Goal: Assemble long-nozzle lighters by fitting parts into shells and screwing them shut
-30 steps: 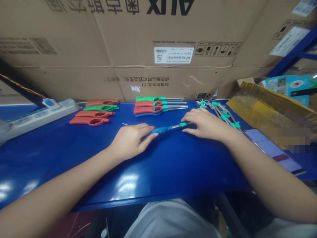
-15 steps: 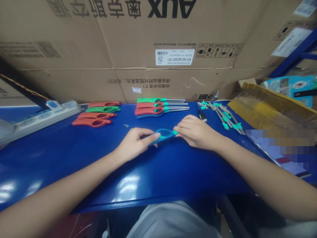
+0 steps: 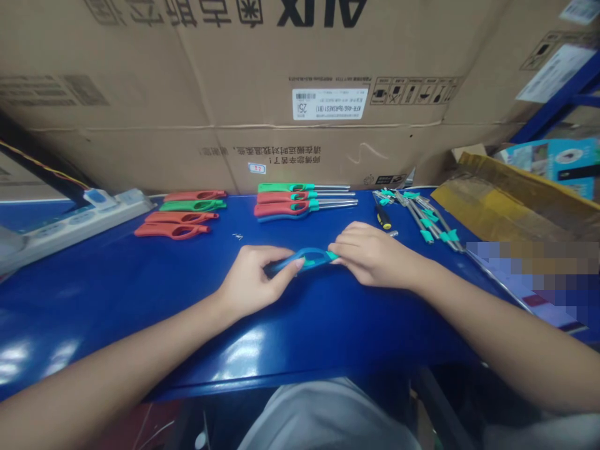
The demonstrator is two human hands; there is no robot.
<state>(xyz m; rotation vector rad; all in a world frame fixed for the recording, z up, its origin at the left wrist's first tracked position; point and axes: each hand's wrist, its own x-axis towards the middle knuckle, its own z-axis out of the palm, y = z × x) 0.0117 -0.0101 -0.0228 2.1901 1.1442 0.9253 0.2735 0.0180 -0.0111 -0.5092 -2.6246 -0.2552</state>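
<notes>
My left hand (image 3: 255, 275) is closed round the handle of a blue long-nozzle lighter (image 3: 315, 252), thumb pressed near its teal trigger. At the other end my right hand (image 3: 372, 256) grips the lighter by its nozzle, just past the teal collar (image 3: 332, 255). A short metal tip (image 3: 394, 233) shows beyond the right fingers; most of the tube is hidden by them. Behind the hands lies a stack of red, green and blue lighters (image 3: 281, 206) with metal nozzles. Loose nozzles with teal collars (image 3: 429, 219) lie to the right.
Red and green lighter handles (image 3: 175, 230) without nozzles lie at the left, near a white power strip (image 3: 79, 228). A few tiny screws (image 3: 238, 237) rest on the blue table (image 3: 187, 325). There is a black-and-yellow screwdriver (image 3: 383, 217) behind my right hand. A large carton (image 3: 225, 75) stands at the back.
Both hands and the blue lighter have shifted slightly towards me. The lighter has turned a little between the hands, and the metal tip beyond the right hand now shows clearly.
</notes>
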